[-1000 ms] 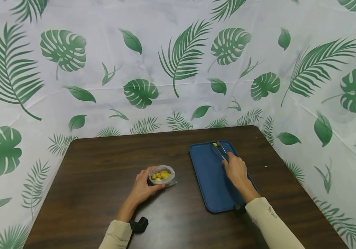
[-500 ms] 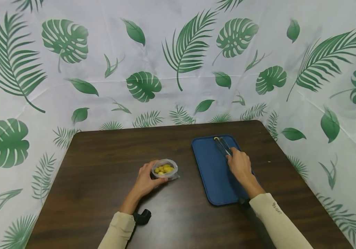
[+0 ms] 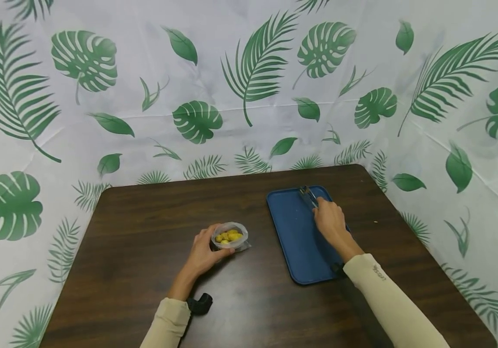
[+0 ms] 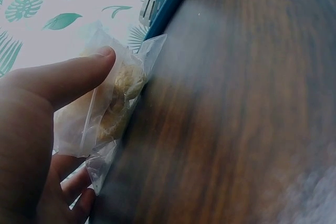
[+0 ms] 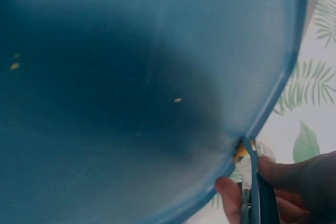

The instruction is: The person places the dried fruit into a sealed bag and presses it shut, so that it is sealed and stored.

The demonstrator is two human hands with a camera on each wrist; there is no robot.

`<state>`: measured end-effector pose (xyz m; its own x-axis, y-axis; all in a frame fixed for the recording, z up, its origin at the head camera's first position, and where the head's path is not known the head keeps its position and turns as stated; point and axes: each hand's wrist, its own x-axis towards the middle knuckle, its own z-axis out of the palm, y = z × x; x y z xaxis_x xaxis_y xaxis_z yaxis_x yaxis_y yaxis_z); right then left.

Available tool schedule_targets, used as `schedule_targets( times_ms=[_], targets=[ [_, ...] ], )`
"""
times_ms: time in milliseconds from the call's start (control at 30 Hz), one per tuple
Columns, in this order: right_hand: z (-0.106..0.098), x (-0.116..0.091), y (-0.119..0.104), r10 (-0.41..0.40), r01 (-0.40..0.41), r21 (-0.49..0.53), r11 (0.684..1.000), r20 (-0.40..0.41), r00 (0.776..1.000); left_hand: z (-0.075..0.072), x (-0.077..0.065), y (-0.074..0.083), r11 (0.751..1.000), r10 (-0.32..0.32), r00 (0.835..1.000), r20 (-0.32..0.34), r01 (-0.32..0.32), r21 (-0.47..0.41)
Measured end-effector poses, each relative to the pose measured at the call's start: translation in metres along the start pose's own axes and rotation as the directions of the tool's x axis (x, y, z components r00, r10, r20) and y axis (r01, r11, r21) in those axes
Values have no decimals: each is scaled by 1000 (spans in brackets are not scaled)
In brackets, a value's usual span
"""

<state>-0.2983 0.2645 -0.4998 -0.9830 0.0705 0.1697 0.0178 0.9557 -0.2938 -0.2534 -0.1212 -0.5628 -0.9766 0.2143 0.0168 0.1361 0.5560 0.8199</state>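
My left hand (image 3: pixel 201 250) holds a small clear plastic bag (image 4: pixel 89 124), fingers on one side and thumb on the other. Its mouth gapes upward, showing several yellow, lumpy food pieces (image 3: pixel 229 236). My right hand (image 3: pixel 330 221) grips metal tongs (image 3: pixel 308 195) over the far end of a blue tray (image 3: pixel 299 251). In the left wrist view the tongs' slotted end (image 4: pixel 151 8) shows beyond the tray edge. A yellow-orange bit (image 5: pixel 243 151) appears by the tongs in the right wrist view; whether they pinch it is unclear.
Tiny crumbs (image 5: pixel 178 100) dot the tray's surface. A dark wood-grain table (image 3: pixel 153 217) lies beneath everything, with a small pale scrap (image 3: pixel 375 222) right of the tray. Behind and to the right hangs a white leaf-print cloth (image 3: pixel 136 130).
The tongs' arms have drawn closer together at the tray's far end, and the yellow piece at their tips shows less. My left hand stays on the bag. The head view has shifted slightly.
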Motion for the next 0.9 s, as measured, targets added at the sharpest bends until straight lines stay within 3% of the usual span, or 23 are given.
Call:
schedule_targets(
  times_ms=[300, 900],
  targets=[
    [-2, -12, 7, -48, 50, 22, 998, -81, 996, 3, 1, 1, 1000, 9, 1000, 1, -9, -15],
    [-22, -41, -18, -111, 134, 118, 984, -187, 976, 4, -3, 4, 1000, -29, 999, 18, 29, 0]
  ],
)
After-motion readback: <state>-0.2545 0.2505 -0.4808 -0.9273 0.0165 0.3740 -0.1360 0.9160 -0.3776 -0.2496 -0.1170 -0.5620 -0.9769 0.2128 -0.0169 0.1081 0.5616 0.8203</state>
